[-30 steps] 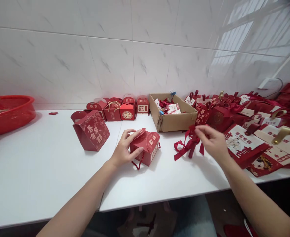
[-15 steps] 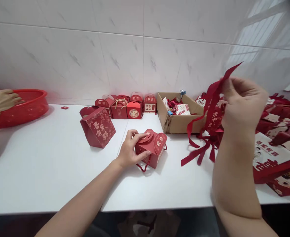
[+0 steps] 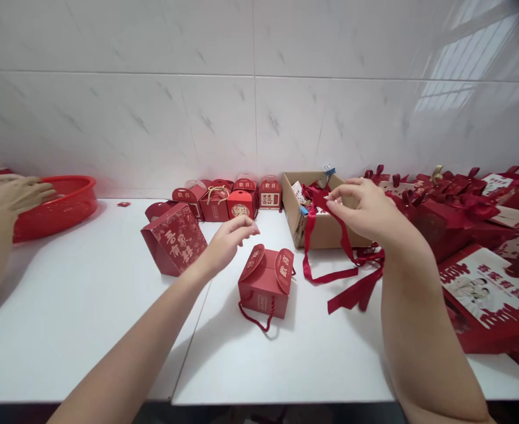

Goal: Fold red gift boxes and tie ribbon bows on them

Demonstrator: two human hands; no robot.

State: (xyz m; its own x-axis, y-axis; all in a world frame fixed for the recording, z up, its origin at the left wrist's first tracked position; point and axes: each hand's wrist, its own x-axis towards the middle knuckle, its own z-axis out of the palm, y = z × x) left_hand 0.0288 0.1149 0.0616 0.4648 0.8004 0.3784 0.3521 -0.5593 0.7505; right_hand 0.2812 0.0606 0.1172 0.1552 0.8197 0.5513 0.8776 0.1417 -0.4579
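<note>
A red gift box (image 3: 266, 282) with folded top flaps and a twisted red cord handle stands upright on the white table. My left hand (image 3: 230, 242) hovers just above and left of it, fingers stretched out, touching nothing. At the front of an open cardboard box (image 3: 339, 234), my right hand (image 3: 365, 206) pinches a red ribbon (image 3: 309, 244) between thumb and fingers. The ribbon's long loops hang over the carton's front wall, and their ends (image 3: 356, 291) lie on the table. Left of my left hand, a tilted red carton (image 3: 175, 238) with white lettering leans back.
Several small red boxes (image 3: 215, 200) line the wall. At the far left another person's hands (image 3: 19, 194) are over a red plastic basin (image 3: 60, 209). A pile of red and white gift bags (image 3: 489, 288) covers the right side. A small red packet (image 3: 123, 204) lies near the wall.
My left hand has let go of the gift box and lifted. My right hand has come down and left with the red ribbon, from high up to the cardboard box.
</note>
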